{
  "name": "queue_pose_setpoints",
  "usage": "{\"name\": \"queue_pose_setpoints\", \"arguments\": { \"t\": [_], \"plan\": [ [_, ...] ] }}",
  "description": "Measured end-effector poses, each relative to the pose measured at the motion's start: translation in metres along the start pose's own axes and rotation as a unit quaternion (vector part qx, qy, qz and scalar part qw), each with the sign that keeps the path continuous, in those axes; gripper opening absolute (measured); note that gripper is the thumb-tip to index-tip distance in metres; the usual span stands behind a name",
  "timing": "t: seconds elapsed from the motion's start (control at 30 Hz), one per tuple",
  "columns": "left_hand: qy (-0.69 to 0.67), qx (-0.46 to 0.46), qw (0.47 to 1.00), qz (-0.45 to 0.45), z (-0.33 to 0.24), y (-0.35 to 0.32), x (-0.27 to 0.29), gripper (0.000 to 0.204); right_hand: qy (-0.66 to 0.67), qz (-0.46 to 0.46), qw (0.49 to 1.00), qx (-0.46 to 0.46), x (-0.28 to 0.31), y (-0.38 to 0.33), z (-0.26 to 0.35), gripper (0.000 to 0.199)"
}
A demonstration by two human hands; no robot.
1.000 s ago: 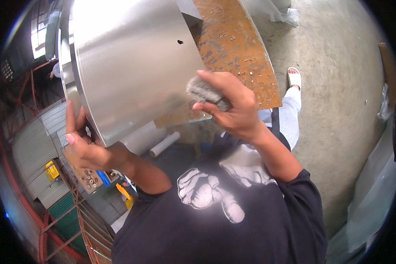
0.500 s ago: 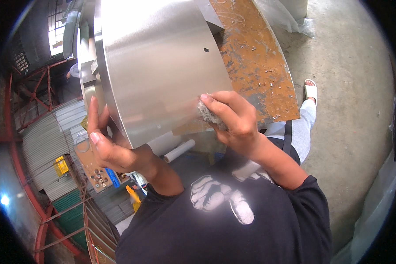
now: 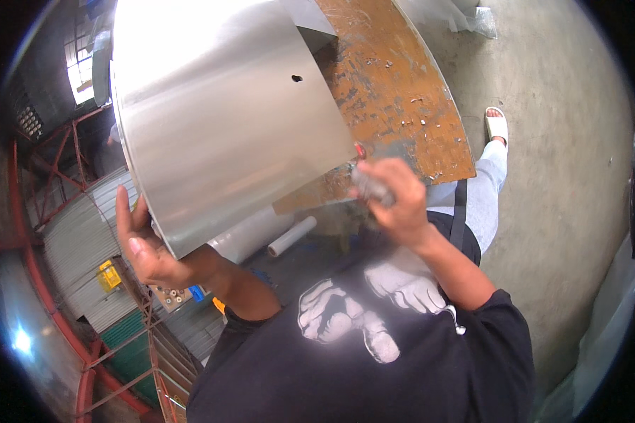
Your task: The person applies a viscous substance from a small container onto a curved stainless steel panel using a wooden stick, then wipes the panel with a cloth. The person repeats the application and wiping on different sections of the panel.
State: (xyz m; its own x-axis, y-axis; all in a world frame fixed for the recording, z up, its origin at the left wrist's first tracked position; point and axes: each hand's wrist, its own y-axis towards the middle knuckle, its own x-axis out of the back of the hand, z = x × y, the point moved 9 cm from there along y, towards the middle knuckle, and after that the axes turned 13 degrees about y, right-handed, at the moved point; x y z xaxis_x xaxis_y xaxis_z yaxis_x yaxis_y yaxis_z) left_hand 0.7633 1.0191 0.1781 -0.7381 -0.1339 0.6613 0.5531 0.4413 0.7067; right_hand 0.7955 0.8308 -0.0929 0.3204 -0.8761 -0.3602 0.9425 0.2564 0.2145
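A brushed sheet-metal box with a small dark hole in its broad face tilts up in front of me, partly over the table. My left hand holds its lower left corner, fingers stretched up along the edge and some of them hidden behind it. A crumpled grey wad is gripped in my right hand, just off the box's lower right corner. Motion blurs that hand, and whether the wad is cloth or steel wool I cannot tell. Close beyond it is a small red object, its kind unclear.
The worn orange-brown tabletop carries scattered bits and scraps. White rolls lie below the box. At lower left are a yellow container and red metal framing. Clear plastic sheeting hangs at the right.
The box has shifted left and turned, so its open side no longer shows. My right hand, with the grey wad, has come off the box's face and moved right and slightly down.
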Motion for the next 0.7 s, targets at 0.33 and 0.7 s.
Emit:
{"name": "queue_pose_setpoints", "arguments": {
  "t": [0.33,0.7],
  "plan": [
    [-0.007,0.012,0.999,-0.031,-0.007,0.0,0.006,0.066,0.117,-0.026,0.987,-0.109,0.028,0.024,-0.049,0.048],
    [-0.107,0.057,0.992,-0.027,0.005,0.007,0.014,0.067,0.064,0.02,0.996,0.055,0.002,0.029,-0.023,0.042]
  ]
}}
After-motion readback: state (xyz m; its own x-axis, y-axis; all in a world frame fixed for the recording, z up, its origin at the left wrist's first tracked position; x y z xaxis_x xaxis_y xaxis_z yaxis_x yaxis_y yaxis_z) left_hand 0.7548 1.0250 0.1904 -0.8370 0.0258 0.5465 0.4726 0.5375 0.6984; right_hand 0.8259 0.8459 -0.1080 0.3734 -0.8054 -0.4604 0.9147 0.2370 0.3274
